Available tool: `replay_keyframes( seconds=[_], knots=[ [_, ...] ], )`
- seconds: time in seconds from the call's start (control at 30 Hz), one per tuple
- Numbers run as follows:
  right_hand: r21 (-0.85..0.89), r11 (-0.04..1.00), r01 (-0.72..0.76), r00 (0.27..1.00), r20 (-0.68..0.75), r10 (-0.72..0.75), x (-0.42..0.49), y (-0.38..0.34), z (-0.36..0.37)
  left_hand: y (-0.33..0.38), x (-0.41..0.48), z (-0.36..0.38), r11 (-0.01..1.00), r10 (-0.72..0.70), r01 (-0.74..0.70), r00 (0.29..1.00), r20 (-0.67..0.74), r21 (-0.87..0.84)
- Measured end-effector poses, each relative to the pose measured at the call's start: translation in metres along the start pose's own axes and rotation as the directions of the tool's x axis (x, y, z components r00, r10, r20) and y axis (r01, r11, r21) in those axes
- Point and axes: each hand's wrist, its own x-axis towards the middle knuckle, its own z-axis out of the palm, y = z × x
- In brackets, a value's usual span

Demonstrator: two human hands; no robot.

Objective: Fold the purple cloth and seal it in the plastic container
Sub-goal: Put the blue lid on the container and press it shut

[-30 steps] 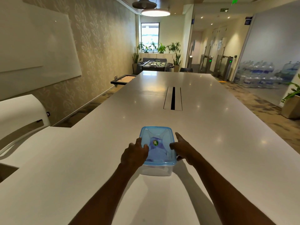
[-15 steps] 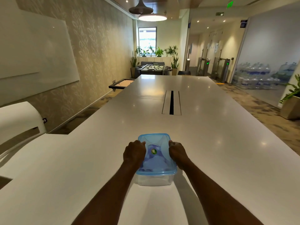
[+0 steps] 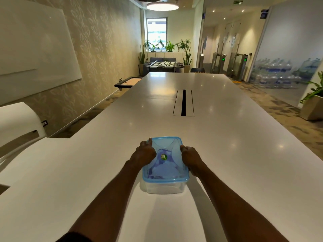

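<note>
A clear plastic container (image 3: 164, 187) with a translucent blue lid (image 3: 166, 145) stands on the white table (image 3: 227, 154) right in front of me. The purple cloth (image 3: 164, 169) shows through the lid, lying inside. My left hand (image 3: 143, 154) is curled on the lid's left edge. My right hand (image 3: 191, 158) is curled on its right edge. Both press down on the lid rim. A small green sticker sits at the lid's middle.
A cable slot (image 3: 183, 103) runs down the table's middle, farther away. A white chair back (image 3: 19, 123) stands at the left. A planter (image 3: 312, 105) is on the floor at the right. A foosball table (image 3: 163, 64) stands beyond the far end.
My right hand went from flat with fingers spread to curled on the lid's right edge. Both hands have slid back along the lid's sides, and the view has tilted down slightly.
</note>
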Motion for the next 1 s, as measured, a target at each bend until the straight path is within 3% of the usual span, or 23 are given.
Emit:
replay_keyframes(
  seconds=[0.17, 0.3, 0.4, 0.63, 0.87, 1.0],
  knots=[
    [-0.038, 0.998, -0.059, 0.994, 0.093, 0.062, 0.007, -0.017, -0.009, 0.007, 0.002, 0.007, 0.985, 0.016, -0.005, 0.998, -0.063, 0.173],
    [-0.078, 0.997, 0.015, 1.0, -0.012, -0.016, 0.02, -0.03, 0.002, 0.004, 0.005, 0.012, 0.966, 0.051, -0.031, 0.996, -0.073, 0.255],
    [-0.118, 0.99, -0.079, 0.995, -0.062, 0.072, 0.037, -0.029, 0.011, 0.001, 0.008, 0.014, 0.963, 0.054, -0.032, 0.996, -0.076, 0.266],
    [0.049, 0.994, -0.098, 0.994, -0.051, 0.1, 0.055, -0.021, 0.01, -0.003, 0.013, 0.014, 0.953, 0.139, -0.124, 0.99, -0.035, 0.276],
    [0.066, 0.988, -0.139, 0.989, -0.033, 0.142, 0.053, -0.016, 0.01, -0.004, 0.007, 0.017, 0.966, 0.132, -0.106, 0.987, -0.097, 0.237],
    [-0.082, 0.995, -0.058, 0.985, -0.166, 0.044, 0.033, -0.024, 0.003, 0.0, 0.003, 0.012, 0.97, 0.109, -0.084, 0.989, -0.102, 0.227]
  ],
)
